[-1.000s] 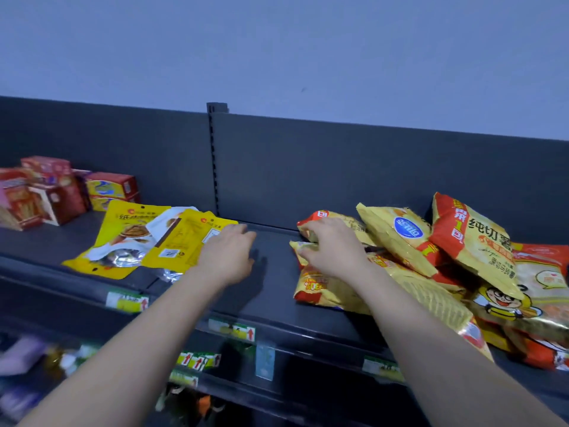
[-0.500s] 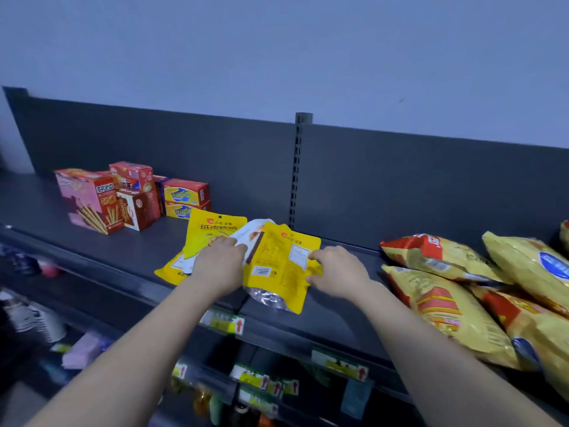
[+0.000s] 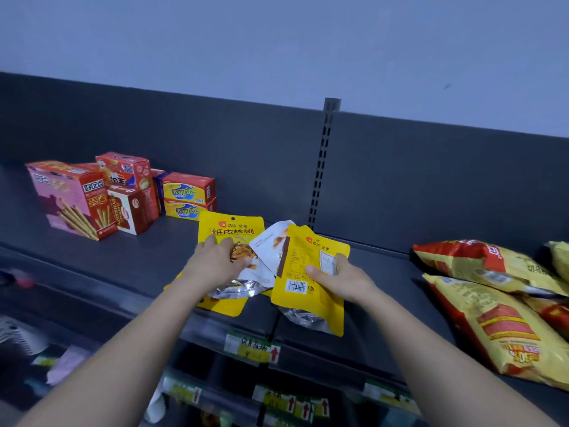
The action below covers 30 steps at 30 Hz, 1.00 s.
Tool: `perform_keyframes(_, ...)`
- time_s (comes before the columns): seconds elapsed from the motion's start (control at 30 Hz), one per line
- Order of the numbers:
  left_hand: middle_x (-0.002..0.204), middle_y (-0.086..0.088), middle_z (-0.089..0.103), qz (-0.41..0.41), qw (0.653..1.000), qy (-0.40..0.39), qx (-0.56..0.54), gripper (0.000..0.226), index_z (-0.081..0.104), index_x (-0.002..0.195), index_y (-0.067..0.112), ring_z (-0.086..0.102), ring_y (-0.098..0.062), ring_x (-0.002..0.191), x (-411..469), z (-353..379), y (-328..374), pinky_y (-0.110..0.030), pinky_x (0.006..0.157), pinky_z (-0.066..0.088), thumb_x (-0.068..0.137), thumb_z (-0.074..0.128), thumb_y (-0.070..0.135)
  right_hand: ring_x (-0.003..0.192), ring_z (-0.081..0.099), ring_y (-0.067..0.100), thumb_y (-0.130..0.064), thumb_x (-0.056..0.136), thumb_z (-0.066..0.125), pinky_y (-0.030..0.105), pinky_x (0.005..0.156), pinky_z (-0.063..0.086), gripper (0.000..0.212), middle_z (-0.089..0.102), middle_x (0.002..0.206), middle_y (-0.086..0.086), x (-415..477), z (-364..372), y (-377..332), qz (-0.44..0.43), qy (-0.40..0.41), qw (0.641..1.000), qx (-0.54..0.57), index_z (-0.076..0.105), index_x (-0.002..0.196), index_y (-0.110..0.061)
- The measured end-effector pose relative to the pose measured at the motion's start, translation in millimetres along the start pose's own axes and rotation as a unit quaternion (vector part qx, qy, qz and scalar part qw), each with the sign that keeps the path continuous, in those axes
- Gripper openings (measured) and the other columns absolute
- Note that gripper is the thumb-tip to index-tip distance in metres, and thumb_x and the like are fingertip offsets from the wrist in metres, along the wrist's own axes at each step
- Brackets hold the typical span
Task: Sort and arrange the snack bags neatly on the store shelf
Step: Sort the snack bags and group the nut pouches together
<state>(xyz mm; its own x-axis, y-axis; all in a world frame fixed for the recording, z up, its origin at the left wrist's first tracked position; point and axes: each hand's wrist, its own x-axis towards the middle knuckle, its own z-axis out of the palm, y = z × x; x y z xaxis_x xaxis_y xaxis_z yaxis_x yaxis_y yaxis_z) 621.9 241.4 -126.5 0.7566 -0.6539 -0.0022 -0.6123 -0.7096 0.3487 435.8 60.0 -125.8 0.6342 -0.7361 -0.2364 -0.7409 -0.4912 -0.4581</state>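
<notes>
At the front edge of the dark grey metal shelf [image 3: 129, 266], the right hand [image 3: 341, 280] grips a flat yellow foil snack pouch [image 3: 311, 282], back side up. The left hand [image 3: 215, 263] presses on a second yellow pouch [image 3: 229, 232] lying flat just beside it, fingers closing on its face.

Shelf [image 3: 129, 263] bare between boxes [image 3: 123, 195] – pouches [image 3: 231, 232].

Yellow pouches [image 3: 311, 272], red-and-yellow chip bags [image 3: 492, 322], dark grey shelf [image 3: 123, 257].

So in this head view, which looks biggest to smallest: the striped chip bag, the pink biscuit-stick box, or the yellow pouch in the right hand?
1. Striped chip bag, though nearest the camera
2. Pink biscuit-stick box and yellow pouch: too alike to rank
</notes>
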Motion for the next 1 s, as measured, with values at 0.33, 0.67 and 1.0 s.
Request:
perform_keyframes(0.33, 0.09, -0.001, 0.065, 0.059, 0.992, 0.071, -0.09, 0.034, 0.053, 0.126, 0.02, 0.058, -0.029, 0.104, 27.5, 7.7, 64.6, -0.046, 0.101, 0.035, 0.098, 0.046, 0.036, 0.103, 0.063, 0.024, -0.032, 0.067, 0.087, 0.047, 0.091, 0.053, 0.053, 0.065, 0.112, 0.003, 27.2, -12.9, 3.5, 0.012, 0.114, 0.941, 0.317, 0.053, 0.105, -0.018)
perform_keyframes(0.67, 0.087, -0.002, 0.059, 0.076, 0.959, 0.047, -0.269, 0.011, 0.062, 0.093, 0.012, 0.056, -0.021, 0.084, 43.3, 5.4, 88.8, -0.03, 0.07, 0.044, 0.096, 0.054, 0.02, 0.084, 0.071, 0.024, -0.009, 0.095, 0.058, 0.046, 0.077, 0.059, 0.019, 0.072, 0.092, 0.007, 11.4, -46.1, -5.2, -0.04, 0.17, 0.835, 0.522, 0.064, 0.081, -0.02)
perform_keyframes(1.0, 0.111, 0.014, 0.067, 0.253, 0.882, -0.085, -0.388, 0.059, 0.059, 0.118, 0.043, 0.062, 0.0, 0.103, 0.3, -27.0, 135.9, -0.026, 0.091, 0.049, 0.064, 0.063, 0.068, 0.09, 0.072, 0.018, -0.066, 0.073, 0.055, 0.037, 0.08, 0.058, 0.062, 0.075, 0.096, 0.006, -31.9, -72.2, -40.9, -0.14, 0.093, 0.809, 0.564, 0.07, 0.099, -0.011)
